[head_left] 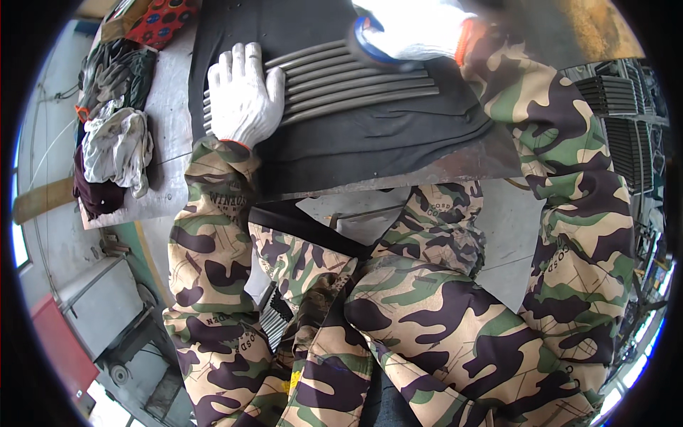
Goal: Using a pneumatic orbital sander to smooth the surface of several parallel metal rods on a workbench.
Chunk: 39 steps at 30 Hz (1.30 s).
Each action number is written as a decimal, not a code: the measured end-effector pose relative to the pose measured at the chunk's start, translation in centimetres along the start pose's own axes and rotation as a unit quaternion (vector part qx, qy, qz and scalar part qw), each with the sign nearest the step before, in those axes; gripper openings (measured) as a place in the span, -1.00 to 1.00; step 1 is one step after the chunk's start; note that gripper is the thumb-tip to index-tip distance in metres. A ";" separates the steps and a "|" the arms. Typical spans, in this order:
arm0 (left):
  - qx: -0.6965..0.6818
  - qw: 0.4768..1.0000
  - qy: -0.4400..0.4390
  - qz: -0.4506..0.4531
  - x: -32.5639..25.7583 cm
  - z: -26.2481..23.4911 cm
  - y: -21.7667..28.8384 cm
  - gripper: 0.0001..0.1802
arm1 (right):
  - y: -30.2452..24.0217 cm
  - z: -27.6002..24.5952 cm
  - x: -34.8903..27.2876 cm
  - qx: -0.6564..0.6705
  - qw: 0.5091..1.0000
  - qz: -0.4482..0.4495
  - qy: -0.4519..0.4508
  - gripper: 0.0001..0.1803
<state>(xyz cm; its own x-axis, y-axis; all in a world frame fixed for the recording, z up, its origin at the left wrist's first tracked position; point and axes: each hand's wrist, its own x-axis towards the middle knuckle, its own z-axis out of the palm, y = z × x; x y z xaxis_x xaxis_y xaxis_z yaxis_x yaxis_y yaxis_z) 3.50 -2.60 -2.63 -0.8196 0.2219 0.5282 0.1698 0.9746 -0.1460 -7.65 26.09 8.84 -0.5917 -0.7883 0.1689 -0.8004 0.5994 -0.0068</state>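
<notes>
A row of several dark grey metal rods (359,91) lies side by side across a black cloth (341,153) on the table. My left hand (245,99), in a white knit glove, rests flat over their left ends with its fingers stretched out. At the far side, my right hand (427,30) wears a white glove with an orange cuff and is closed on a blue round-edged thing (364,44). That thing sits over the right part of the rods; blur and the glove hide its kind and most of its shape.
Crumpled white and dark cloths (117,146) lie on the metal table's left side, with a red patterned piece (162,23) behind them. The table's near edge (398,183) runs above my lap. Racks of stacked dark parts (619,128) stand at the right, and a grey machine (114,306) at the lower left.
</notes>
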 end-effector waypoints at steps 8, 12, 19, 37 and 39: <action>-0.016 0.997 -0.065 -0.028 -2.7 -1.9 1.3 -0.31 | -0.3 0.0 0.1 0.000 1.000 0.010 -0.014 -0.66; -0.005 0.996 -0.081 -0.038 -3.9 -2.6 1.6 -0.29 | -1.1 -0.9 -0.1 0.013 1.000 0.007 -0.025 -0.64; -0.026 0.996 -0.078 -0.042 -4.0 -2.7 2.7 -0.29 | -0.3 -0.8 -0.8 -0.003 1.000 -0.002 -0.029 -0.65; -0.009 1.000 -0.015 -0.021 1.0 1.0 -0.7 -0.40 | -1.3 0.8 -5.1 -0.032 0.998 -0.043 0.011 -0.65; 0.003 1.000 0.031 -0.001 0.8 1.1 -1.0 -0.44 | -1.6 0.6 -5.2 -0.028 0.999 -0.044 0.012 -0.65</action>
<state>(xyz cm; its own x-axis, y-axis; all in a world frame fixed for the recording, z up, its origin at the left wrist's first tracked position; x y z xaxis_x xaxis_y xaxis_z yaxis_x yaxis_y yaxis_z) 2.11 -3.40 -2.97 -0.7840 0.2222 0.5797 0.1656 0.9748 -0.1496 -3.34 29.14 7.42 -0.5161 -0.8352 0.1898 -0.8424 0.5351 0.0641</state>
